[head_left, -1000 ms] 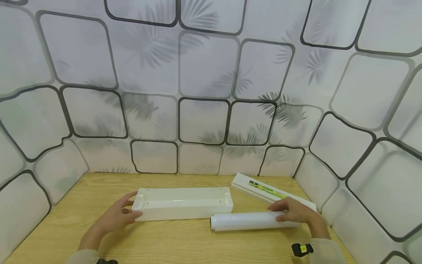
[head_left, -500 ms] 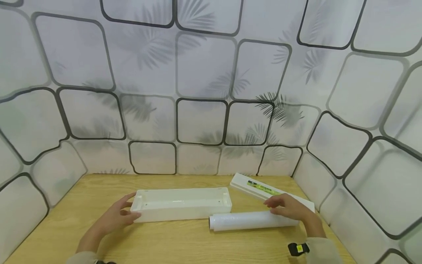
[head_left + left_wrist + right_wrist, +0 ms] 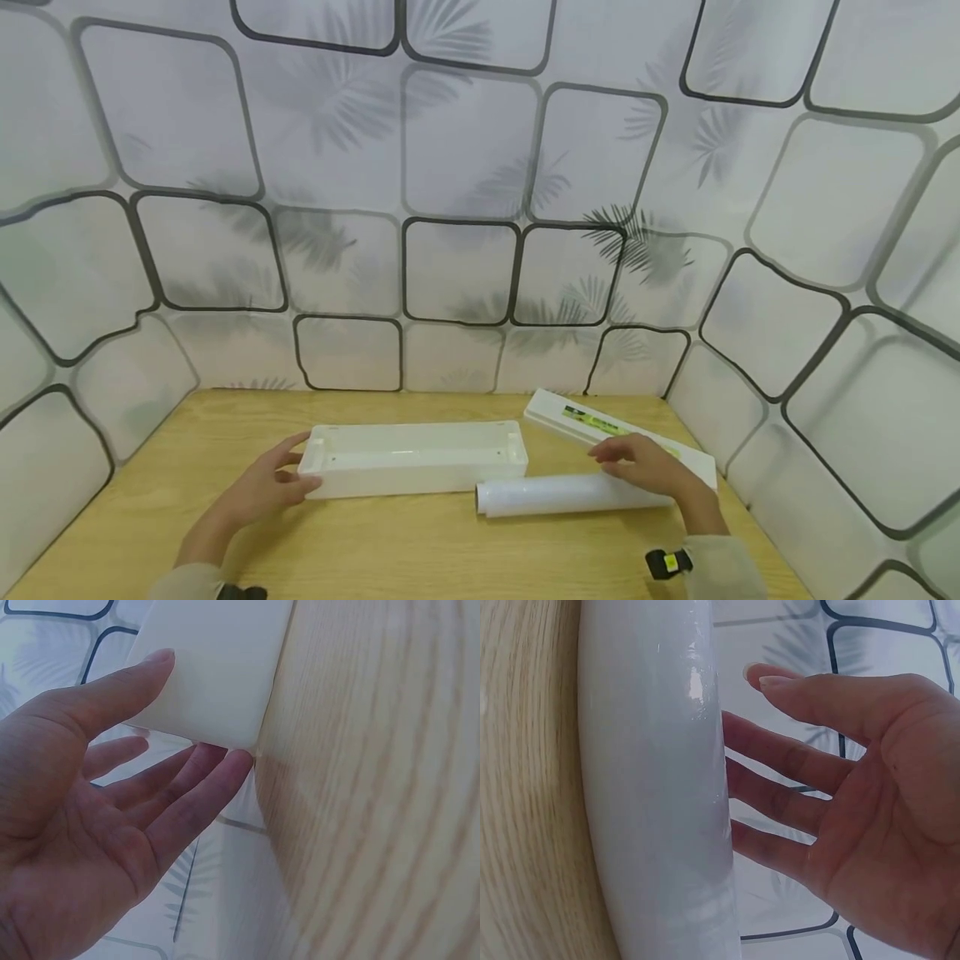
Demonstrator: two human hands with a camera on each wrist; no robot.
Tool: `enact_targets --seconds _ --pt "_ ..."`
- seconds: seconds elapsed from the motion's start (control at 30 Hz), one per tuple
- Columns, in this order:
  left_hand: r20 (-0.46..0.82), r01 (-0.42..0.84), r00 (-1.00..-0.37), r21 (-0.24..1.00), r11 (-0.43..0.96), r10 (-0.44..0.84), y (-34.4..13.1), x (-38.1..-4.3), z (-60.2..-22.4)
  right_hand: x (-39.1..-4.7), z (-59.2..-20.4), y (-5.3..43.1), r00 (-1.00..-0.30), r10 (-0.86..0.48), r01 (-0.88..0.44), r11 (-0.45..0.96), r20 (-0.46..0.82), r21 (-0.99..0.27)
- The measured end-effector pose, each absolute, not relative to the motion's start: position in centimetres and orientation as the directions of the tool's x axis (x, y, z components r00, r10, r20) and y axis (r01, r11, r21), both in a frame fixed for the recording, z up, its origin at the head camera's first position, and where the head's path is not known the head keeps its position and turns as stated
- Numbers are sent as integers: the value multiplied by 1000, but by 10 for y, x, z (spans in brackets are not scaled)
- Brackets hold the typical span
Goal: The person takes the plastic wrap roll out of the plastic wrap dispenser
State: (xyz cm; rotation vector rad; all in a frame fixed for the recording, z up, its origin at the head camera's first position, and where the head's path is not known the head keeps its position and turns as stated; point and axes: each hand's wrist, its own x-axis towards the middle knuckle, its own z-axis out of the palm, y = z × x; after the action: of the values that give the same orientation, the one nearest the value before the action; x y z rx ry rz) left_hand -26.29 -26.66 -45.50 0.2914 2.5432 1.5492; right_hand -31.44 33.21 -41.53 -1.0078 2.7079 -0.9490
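A long white open-topped plastic box lies on the wooden table, its hollow inside visible. My left hand holds its left end, thumb on the front wall and the other fingers round the end; in the left wrist view several fingertips are at the box's edge. In front of the box's right end lies a white roll of plastic wrap with a dark core opening. My right hand is above the roll's right part, fingers loosely bent. In the right wrist view, several fingers pass behind the roll and the thumb is clear of it.
A long white lid with a green and black label lies slanted at the back right, partly behind my right hand. Patterned wall covering rises at the back and both sides of the wooden table.
My right hand has let go of the roll, lifted slightly and shifted left. The left hand, box, roll and lid stay in place.
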Motion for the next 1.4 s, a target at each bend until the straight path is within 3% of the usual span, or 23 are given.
enact_targets --seconds 0.63,0.73,0.97,1.17,1.4 --pt "-23 96 -968 887 452 252 -260 -267 -454 -311 -415 330 -821 -559 -520 648 116 -556" --pt "-20 102 -970 872 479 243 -264 -265 -456 -308 -417 326 -842 -512 -517 672 173 -530" --pt "65 182 -974 789 587 215 -271 -259 -442 -306 -416 303 -822 -358 -535 753 442 -384" --pt "153 274 -958 744 609 243 -248 -265 -423 -303 -402 266 -900 -222 -352 877 375 -327" --pt "204 326 -945 580 747 255 -212 -266 -399 -305 -401 230 -924 -144 -239 940 354 -242"
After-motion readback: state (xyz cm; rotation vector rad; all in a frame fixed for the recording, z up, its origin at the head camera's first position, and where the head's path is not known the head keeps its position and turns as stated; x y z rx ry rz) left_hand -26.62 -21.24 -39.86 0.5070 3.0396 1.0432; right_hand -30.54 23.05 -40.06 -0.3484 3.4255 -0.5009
